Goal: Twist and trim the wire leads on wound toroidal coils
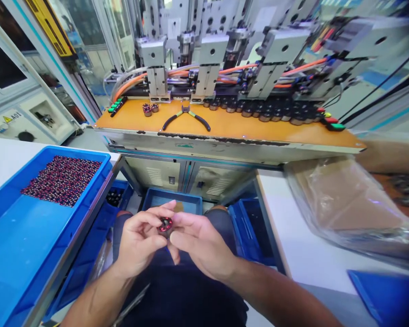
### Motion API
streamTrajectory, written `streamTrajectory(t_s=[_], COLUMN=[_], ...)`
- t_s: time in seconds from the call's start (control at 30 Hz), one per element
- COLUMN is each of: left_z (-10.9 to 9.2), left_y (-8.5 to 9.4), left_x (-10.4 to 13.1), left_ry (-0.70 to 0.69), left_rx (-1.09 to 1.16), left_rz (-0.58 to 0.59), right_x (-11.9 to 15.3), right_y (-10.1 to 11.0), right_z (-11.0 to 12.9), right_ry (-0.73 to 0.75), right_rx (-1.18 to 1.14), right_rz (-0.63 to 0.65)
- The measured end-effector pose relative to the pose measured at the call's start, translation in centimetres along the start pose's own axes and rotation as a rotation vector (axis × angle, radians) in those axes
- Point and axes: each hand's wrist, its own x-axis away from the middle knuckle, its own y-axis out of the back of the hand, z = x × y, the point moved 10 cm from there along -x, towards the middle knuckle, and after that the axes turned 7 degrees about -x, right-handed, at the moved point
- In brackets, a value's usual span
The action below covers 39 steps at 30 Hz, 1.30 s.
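Note:
Above my lap, both hands hold one small round part with a dark body and a red-and-black ring on top (165,224); it looks like a small motor stator. My left hand (139,243) pinches it from the left between thumb and fingers. From the right, my right hand (204,240) closes on the same part with its thumb at the near side. Fingers cover much of the part's side. On the orange bench ahead, pliers (186,112) with black-and-yellow handles lie spread, and two similar red-topped parts (147,109) stand to their left.
At left, a blue tray (7,254) holds many small red-and-black parts (64,179). Dark round parts (266,110) line the bench under the machine heads (213,50). A plastic-wrapped cardboard box (347,204) sits on the right table. Blue bins (254,227) stand below at both sides.

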Motion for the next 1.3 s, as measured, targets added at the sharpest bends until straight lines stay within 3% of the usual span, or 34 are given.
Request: streamTrajectory(t_s=[0.1, 0.23, 0.3, 0.37, 0.47, 0.53, 0.67, 0.83, 0.9, 1.0, 1.17, 1.3], left_z=[0.9, 1.8, 0.7, -1.3, -4.2, -5.0, -4.8, -4.4, -4.2, -3.7, -1.8, -2.2], left_y=[0.7, 5.0, 6.2, 5.0, 0.8, -0.6, -1.6, -1.8, -1.9, -1.5, 0.0, 0.4], left_x=[-0.4, -0.7, -0.1, 0.5, 1.7, 1.6, 0.5, 0.4, 0.5, 0.4, 0.0, -0.1], left_ry=[0.041, 0.069, 0.008, -0.140, -0.374, -0.400, -0.374, -0.443, -0.446, -0.364, -0.065, -0.086], left_rx=[0.019, -0.222, -0.427, -0.642, -0.903, -0.922, -0.897, -0.932, -0.949, -0.878, -0.550, -0.546], left_rz=[-0.022, -0.253, -0.327, -0.258, -0.080, -0.042, 0.032, 0.115, 0.143, 0.154, 0.080, 0.057], right_x=[-0.2, 2.3, 3.9, 4.4, 4.6, 4.9, 5.4, 4.1, 4.0, 4.0, 3.4, 3.2], right_y=[-0.3, -1.6, -2.8, -3.3, -3.4, -3.6, -4.0, -2.8, -2.8, -2.9, -2.2, -0.5], right_z=[1.7, 8.0, 9.1, 8.9, 8.0, 7.4, 6.9, 7.7, 8.1, 8.9, 8.8, 8.7], right_ry=[0.168, 0.842, 1.112, 1.233, 1.306, 1.337, 1.334, 1.000, 0.940, 0.927, 0.857, 0.783], right_rx=[0.137, 0.829, 1.197, 1.417, 1.514, 1.529, 1.548, 1.286, 1.166, 1.058, 0.934, 0.916], right_rz=[0.017, -0.104, -0.179, -0.196, -0.109, -0.034, 0.011, -0.004, 0.011, -0.046, -0.143, -0.174])
